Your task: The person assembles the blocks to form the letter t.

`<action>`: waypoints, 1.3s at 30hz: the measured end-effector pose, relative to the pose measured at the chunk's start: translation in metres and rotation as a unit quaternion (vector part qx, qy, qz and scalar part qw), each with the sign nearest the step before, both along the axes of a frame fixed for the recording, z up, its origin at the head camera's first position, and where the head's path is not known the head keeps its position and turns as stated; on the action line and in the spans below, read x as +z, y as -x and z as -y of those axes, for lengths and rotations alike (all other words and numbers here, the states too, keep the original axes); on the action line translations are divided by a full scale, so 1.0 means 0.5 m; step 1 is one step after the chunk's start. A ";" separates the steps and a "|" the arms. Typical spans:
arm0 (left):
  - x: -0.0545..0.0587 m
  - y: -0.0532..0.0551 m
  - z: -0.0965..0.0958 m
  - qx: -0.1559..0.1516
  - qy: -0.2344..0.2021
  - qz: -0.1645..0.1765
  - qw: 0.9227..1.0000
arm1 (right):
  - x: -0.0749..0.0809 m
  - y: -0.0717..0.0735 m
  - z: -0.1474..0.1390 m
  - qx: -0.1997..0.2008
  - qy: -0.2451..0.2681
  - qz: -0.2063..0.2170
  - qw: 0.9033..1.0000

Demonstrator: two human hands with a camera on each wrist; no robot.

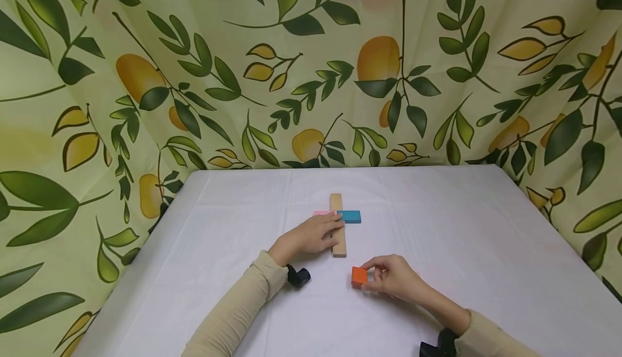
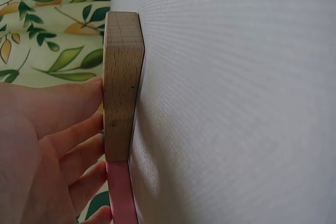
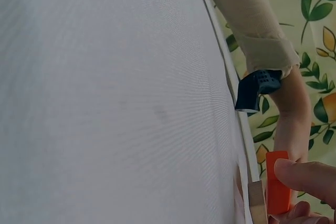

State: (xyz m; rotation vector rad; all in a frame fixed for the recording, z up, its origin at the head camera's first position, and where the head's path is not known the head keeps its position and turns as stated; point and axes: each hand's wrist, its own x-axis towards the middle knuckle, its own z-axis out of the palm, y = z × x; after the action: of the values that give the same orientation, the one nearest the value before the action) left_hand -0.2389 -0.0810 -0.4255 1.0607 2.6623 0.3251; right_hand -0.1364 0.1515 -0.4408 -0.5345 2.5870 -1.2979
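Note:
My right hand (image 1: 396,277) pinches a small orange block (image 1: 359,277) between thumb and fingers, to the right of the near end of a wooden block row. In the right wrist view the thumb presses on the orange block (image 3: 278,188). My left hand (image 1: 313,233) lies over the middle of a flat cross of blocks, fingers extended. Its fingertips touch the near plain wooden block (image 2: 122,98) and reach the pink block (image 2: 121,195). A blue block (image 1: 350,216) forms the cross's right arm, and a far wooden block (image 1: 336,201) its top. The hand partly hides the pink block.
A white cloth (image 1: 233,200) covers the table. Behind it hangs a curtain (image 1: 311,65) patterned with leaves and fruit. A black wrist device (image 1: 298,276) is at the left wrist, another (image 1: 438,344) at the right.

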 end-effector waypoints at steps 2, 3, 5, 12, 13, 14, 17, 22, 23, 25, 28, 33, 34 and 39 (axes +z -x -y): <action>0.000 0.000 0.000 0.002 0.001 0.000 1.000 | -0.002 0.002 0.003 -0.003 0.000 -0.003 1.000; 0.000 0.001 0.000 0.002 0.002 0.000 1.000 | -0.003 0.003 0.005 -0.004 0.001 -0.007 1.000; 0.000 0.001 -0.001 0.002 0.004 -0.003 1.000 | -0.004 0.005 0.008 -0.005 0.004 -0.014 1.000; -0.001 0.002 -0.001 0.000 0.003 -0.005 1.000 | -0.002 0.007 0.022 -0.014 0.012 -0.032 0.999; 0.000 0.002 -0.001 0.000 0.002 -0.005 1.000 | -0.001 0.007 0.023 -0.018 0.012 -0.033 0.999; 0.001 0.002 -0.002 0.001 0.002 -0.004 1.000 | -0.001 0.008 0.025 -0.022 0.009 -0.034 0.999; 0.003 0.001 -0.002 0.002 -0.001 -0.001 1.000 | -0.003 0.009 0.029 -0.032 0.005 -0.037 0.999; 0.004 0.001 -0.001 0.002 -0.003 0.002 1.000 | -0.008 0.012 0.035 -0.038 0.002 -0.047 0.998; 0.003 0.001 -0.001 0.001 -0.004 0.002 1.000 | -0.008 0.013 0.036 -0.039 0.001 -0.051 0.998; 0.003 0.000 0.000 0.001 -0.007 0.003 1.000 | -0.009 0.014 0.039 -0.042 0.000 -0.054 0.998; 0.002 0.000 0.001 0.001 -0.010 0.005 1.000 | -0.008 0.015 0.044 -0.047 -0.002 -0.054 0.997; 0.001 0.000 0.001 0.002 -0.010 0.003 1.000 | -0.009 0.017 0.048 -0.053 -0.002 -0.049 0.997; 0.000 0.000 0.001 0.001 -0.010 0.002 1.000 | -0.009 0.018 0.049 -0.054 -0.002 -0.048 0.997; 0.000 0.000 0.000 -0.001 -0.009 -0.002 1.000 | -0.012 0.021 0.051 -0.057 -0.004 -0.043 0.997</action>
State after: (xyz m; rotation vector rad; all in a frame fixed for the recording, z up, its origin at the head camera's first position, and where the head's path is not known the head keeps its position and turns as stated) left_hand -0.2389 -0.0812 -0.4256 1.0689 2.6665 0.3475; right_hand -0.1471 0.1258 -0.4469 -0.4555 2.7291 -1.3253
